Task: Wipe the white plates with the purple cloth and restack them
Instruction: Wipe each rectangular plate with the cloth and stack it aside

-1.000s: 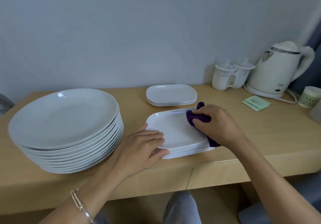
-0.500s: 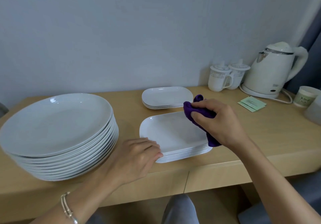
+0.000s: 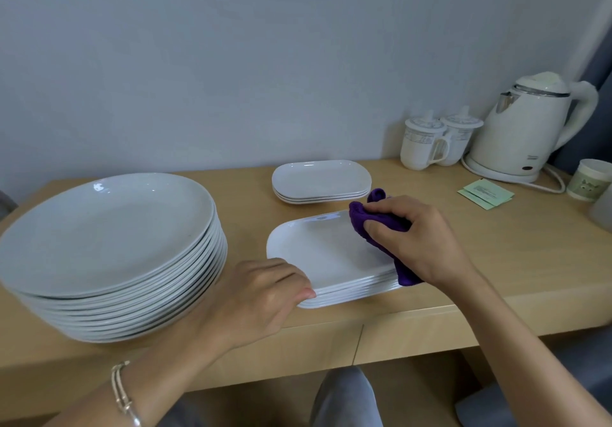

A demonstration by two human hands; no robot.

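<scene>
Fingers of the left hand (image 3: 265, 294) curl over the near-left corner of the near plate stack (image 3: 324, 254) at the front edge of the desk (image 3: 503, 261). The right hand (image 3: 417, 241) grips the bunched purple cloth (image 3: 367, 221) against its top plate's right side. Beyond lies a smaller plate stack (image 3: 321, 178).

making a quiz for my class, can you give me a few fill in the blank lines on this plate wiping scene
1. The right hand presses a ____ cloth on the top plate of the near stack.
2. The left hand grips that stack's edge, beside a tall pile of ____ plates.
3. Beside the kettle stand ____ lidded mugs.

Missing words: purple; round; two
</scene>
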